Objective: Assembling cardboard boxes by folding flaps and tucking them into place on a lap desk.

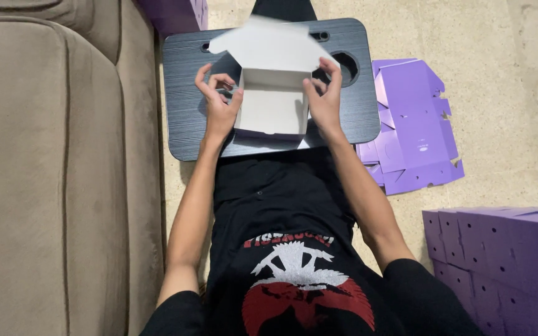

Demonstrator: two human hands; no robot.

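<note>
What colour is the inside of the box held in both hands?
White inside the box, with purple showing at its lower outer edge; seen in the head view, the only one.

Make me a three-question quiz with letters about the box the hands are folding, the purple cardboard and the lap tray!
1. Where do the flat purple cardboard sheets lie?
A. on the beige sofa
B. on the floor beside the dark lap tray
C. on the lap

2. What colour is the inside of the small cardboard box?
A. white
B. red
C. green

3. How is the box's lid?
A. taped shut
C. torn off
B. open, standing up

Answers: 1 B, they rest on the floor by the dark lap tray. 2 A, the inside shows white. 3 B, the left hand and right hand hold its sides, flap raised.
</note>
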